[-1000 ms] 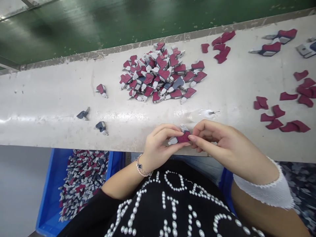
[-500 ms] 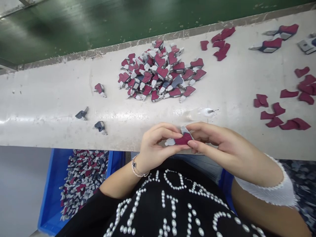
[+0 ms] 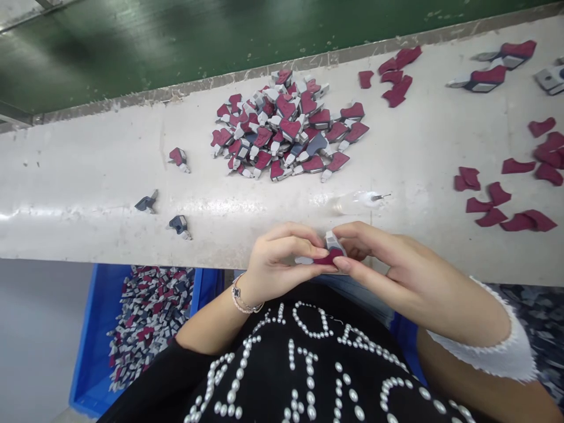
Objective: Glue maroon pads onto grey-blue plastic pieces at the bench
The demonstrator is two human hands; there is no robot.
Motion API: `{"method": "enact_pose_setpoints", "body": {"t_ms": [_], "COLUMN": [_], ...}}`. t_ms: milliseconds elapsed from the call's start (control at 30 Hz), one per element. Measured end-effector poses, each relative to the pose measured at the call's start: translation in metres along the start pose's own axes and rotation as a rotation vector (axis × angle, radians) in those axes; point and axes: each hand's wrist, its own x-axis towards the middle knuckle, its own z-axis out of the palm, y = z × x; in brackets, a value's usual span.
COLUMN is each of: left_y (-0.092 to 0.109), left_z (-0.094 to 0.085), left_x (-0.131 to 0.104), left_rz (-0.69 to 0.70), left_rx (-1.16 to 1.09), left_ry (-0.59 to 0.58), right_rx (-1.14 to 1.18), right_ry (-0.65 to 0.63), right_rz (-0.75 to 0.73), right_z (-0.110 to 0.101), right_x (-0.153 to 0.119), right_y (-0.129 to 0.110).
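Blue plastic forms a bin (image 3: 86,352) at lower left; at lower centre, the left hand (image 3: 278,255) pinches the left side of a maroon-and-grey piece (image 3: 335,253), the right hand (image 3: 392,261) its right end. Probably light and stiff, it should grip best by its edges.

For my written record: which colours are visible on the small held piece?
The held piece shows maroon and light grey, best in the head view.

Maroon-grey part (image 3: 335,253) between left hand (image 3: 279,252) and right hand (image 3: 392,264)
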Motion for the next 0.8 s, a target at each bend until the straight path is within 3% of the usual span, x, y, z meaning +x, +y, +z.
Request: {"method": "enact_pose_setpoints", "body": {"t_ms": [133,367,633,800], "left_y": [0.002,0.018,0.018,0.010], "left_z": [0.001,0.002,0.002,-0.003], "left_x": [-0.004,-0.003,-0.005,0.000], "left_rz": [-0.035,-0.377,-0.381,-0.253], "left_rx": [0.004,0.134,0.069,0.161], "left_ry": [-0.010,-0.066,-0.207,-0.368], "right_rx": [-0.064,-0.337,-0.399,-0.368], "right_ry": [-0.001,0.111,0.038,0.031], "right_rz": [-0.049,-0.210,-0.359,-0.357], "right_z": [0.001,0.010,0.006,-0.002], "right_x": [0.004,0.001,-0.001,-0.002], "right_y": [-0.004,-0.009,-0.004,0.002]}}
